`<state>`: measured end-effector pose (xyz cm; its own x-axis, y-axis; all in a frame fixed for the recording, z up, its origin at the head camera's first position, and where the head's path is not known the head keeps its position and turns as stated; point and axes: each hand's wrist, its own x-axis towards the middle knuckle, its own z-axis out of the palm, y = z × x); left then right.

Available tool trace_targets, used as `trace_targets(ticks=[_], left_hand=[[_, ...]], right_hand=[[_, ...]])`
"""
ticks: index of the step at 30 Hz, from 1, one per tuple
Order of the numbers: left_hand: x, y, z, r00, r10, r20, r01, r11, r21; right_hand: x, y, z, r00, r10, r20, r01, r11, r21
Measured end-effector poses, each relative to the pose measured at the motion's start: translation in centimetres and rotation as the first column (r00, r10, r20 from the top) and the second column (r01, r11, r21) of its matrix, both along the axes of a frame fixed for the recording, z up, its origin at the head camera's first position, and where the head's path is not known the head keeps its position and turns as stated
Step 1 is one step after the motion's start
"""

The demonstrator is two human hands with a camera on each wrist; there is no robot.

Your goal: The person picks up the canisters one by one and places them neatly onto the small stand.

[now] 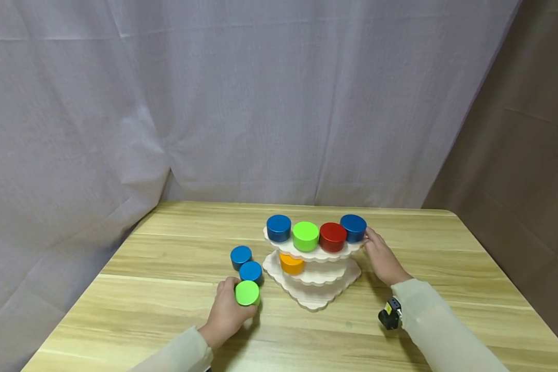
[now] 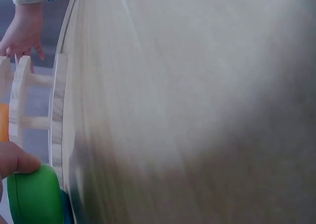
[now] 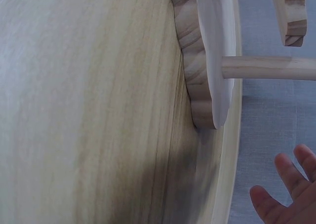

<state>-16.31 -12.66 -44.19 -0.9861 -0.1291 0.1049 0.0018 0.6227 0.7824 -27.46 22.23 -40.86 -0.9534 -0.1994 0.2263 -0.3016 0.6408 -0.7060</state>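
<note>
My left hand (image 1: 227,313) grips a round light-green tin (image 1: 247,292), thumb on one side and fingers on the other, at the left front of a white wooden tiered stand (image 1: 313,297). In the left wrist view, the thumb (image 2: 22,160) presses the green tin (image 2: 37,197). My right hand (image 1: 384,260) is at the stand's right side, fingertips right at the top tier's edge by a blue tin (image 1: 353,228). Its fingers (image 3: 292,177) look extended and spread in the right wrist view. The top tier also bears another blue tin (image 1: 279,228), a green tin (image 1: 305,236) and a red tin (image 1: 332,237).
An orange tin (image 1: 291,264) sits on the middle tier, partly under the top one. Two blue tins, one farther back (image 1: 241,257) and one nearer (image 1: 250,272), stand on the wooden table (image 1: 167,289) left of the stand. A grey curtain (image 1: 260,103) hangs behind.
</note>
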Motion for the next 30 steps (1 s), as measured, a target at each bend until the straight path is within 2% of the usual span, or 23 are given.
trace_targets(ticks=[4, 8, 15, 19, 24, 30], left_hand=[[0.3, 0.5, 0.5, 1.0, -0.012, -0.003, 0.012, 1.0, 0.01], [0.6, 1.3, 1.1, 0.998, -0.041, -0.037, 0.042, 0.999, 0.016], [0.6, 3.0, 1.2, 0.996, -0.064, -0.063, 0.067, 0.997, 0.045], [0.6, 4.0, 1.4, 0.992, -0.077, -0.104, 0.085, 0.994, 0.071], [0.7, 5.3, 1.7, 0.986, -0.073, -0.149, 0.091, 0.989, 0.117], [1.0, 6.8, 2.3, 0.986, -0.062, -0.154, 0.091, 0.977, 0.19]], right_hand=[[0.0, 0.0, 0.0, 1.0, -0.002, 0.008, 0.002, 1.0, 0.005], [0.0, 0.0, 0.0, 1.0, -0.002, 0.0, 0.002, 1.0, 0.006], [0.0, 0.0, 0.1, 1.0, 0.003, -0.007, -0.002, 1.0, 0.003], [-0.1, 0.1, -0.1, 1.0, 0.001, -0.008, -0.001, 1.0, -0.003], [0.0, 0.2, -0.1, 1.0, -0.004, -0.006, 0.004, 1.0, -0.005], [0.0, 0.2, -0.1, 1.0, 0.0, -0.006, 0.0, 1.0, -0.015]])
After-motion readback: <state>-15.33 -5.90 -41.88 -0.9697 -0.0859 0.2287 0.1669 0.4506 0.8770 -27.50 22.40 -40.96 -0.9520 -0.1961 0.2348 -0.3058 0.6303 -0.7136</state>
